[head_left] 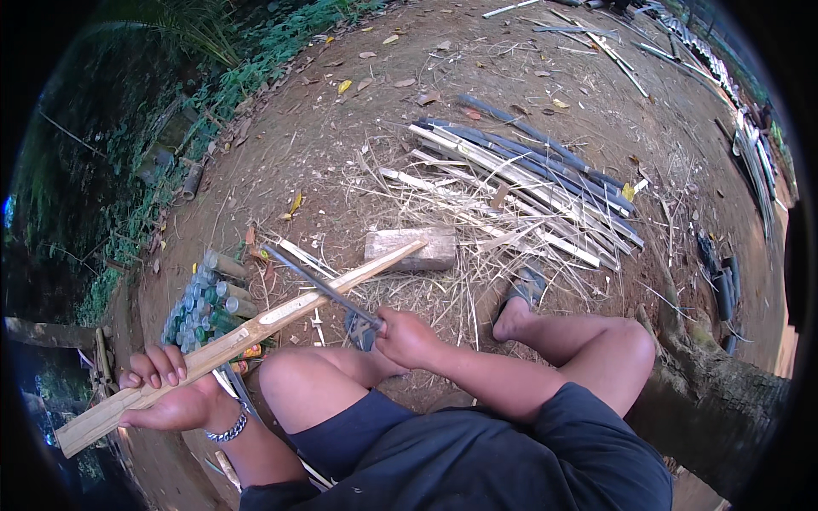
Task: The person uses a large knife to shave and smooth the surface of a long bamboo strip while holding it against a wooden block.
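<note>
My left hand (189, 407) grips the broad lower end of a long, pale split-bamboo strip (239, 342), thumb on one side and fingers on the other. The strip slants up to the right, and its narrow tip lies over a squared wooden block (440, 250) on the ground. In my right hand (411, 339) is the handle of a long knife, its grip mostly hidden by the closed fingers. The knife's narrow dark blade (308, 278) crosses the strip, pointing up and left. Where they cross, a lighter shaved patch shows on the strip.
Beyond the block lies a pile of bamboo strips (511, 183) among loose shavings (460, 213). Bottles (204, 307) are heaped left of my knees. A thick log (716, 409) stretches along the right. Green plants (230, 81) border the dirt ground at upper left.
</note>
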Demonstrator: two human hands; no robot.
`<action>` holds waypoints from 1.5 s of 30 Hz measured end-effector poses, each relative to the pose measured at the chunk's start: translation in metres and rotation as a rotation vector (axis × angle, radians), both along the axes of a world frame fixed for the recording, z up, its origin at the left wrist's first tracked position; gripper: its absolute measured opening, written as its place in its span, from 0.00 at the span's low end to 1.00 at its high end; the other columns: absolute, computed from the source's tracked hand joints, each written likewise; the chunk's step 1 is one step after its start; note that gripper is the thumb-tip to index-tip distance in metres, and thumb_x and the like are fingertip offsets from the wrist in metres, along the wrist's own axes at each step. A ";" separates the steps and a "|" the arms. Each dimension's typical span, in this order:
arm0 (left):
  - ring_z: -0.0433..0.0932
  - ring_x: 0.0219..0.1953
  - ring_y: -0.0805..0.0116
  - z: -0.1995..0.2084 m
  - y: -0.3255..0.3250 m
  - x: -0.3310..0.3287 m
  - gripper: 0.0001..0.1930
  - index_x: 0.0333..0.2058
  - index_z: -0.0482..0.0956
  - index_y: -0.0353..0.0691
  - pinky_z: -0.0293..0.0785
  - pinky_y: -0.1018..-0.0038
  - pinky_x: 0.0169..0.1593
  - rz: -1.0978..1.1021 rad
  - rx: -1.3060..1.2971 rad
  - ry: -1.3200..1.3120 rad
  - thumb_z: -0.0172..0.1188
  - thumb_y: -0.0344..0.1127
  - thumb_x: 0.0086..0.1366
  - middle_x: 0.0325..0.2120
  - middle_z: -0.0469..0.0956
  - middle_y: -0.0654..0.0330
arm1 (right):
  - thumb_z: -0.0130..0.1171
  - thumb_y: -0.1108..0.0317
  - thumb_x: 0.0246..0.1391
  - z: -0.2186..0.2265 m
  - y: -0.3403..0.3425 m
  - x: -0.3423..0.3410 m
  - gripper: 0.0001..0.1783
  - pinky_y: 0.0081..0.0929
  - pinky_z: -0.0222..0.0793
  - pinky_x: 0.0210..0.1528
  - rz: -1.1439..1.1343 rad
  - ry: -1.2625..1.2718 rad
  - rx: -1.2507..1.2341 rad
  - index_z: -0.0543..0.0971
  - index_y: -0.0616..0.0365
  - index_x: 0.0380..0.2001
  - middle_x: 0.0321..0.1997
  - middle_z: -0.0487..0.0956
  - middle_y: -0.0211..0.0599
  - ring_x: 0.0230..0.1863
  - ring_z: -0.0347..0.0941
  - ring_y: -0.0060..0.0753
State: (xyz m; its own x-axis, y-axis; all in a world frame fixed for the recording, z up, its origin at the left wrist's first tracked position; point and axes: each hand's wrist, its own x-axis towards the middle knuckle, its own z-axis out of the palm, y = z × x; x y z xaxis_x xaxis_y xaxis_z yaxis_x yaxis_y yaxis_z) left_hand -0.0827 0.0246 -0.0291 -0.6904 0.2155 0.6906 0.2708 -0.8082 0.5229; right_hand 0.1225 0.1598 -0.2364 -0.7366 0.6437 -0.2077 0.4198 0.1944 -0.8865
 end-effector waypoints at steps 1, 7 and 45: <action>0.55 0.16 0.77 0.000 -0.001 0.001 0.30 0.30 0.67 0.43 0.53 0.83 0.16 0.010 -0.006 -0.004 0.48 0.70 0.61 0.19 0.57 0.66 | 0.53 0.66 0.53 0.014 -0.007 -0.004 0.10 0.50 0.70 0.41 0.027 0.037 0.032 0.73 0.58 0.37 0.32 0.78 0.53 0.37 0.76 0.59; 0.55 0.16 0.78 0.006 0.002 0.011 0.30 0.29 0.67 0.44 0.53 0.82 0.15 0.118 -0.029 -0.048 0.48 0.69 0.61 0.19 0.57 0.67 | 0.53 0.66 0.52 -0.028 0.007 -0.001 0.12 0.49 0.71 0.41 -0.078 -0.140 0.028 0.73 0.57 0.39 0.33 0.79 0.52 0.39 0.76 0.57; 0.56 0.16 0.76 0.011 0.011 -0.047 0.30 0.28 0.64 0.42 0.55 0.81 0.17 0.053 -0.158 -0.014 0.39 0.67 0.66 0.19 0.59 0.65 | 0.54 0.65 0.51 -0.198 0.107 0.073 0.14 0.47 0.72 0.45 -0.262 -0.546 -0.112 0.77 0.55 0.40 0.38 0.80 0.52 0.42 0.76 0.56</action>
State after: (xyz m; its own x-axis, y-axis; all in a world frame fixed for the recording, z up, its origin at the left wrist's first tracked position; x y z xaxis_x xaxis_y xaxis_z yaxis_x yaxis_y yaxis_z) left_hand -0.1298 0.0357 -0.0181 -0.7131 0.2837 0.6410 0.3025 -0.7003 0.6465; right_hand 0.1953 0.2667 -0.4348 -0.3253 0.7415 -0.5868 0.8401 -0.0582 -0.5393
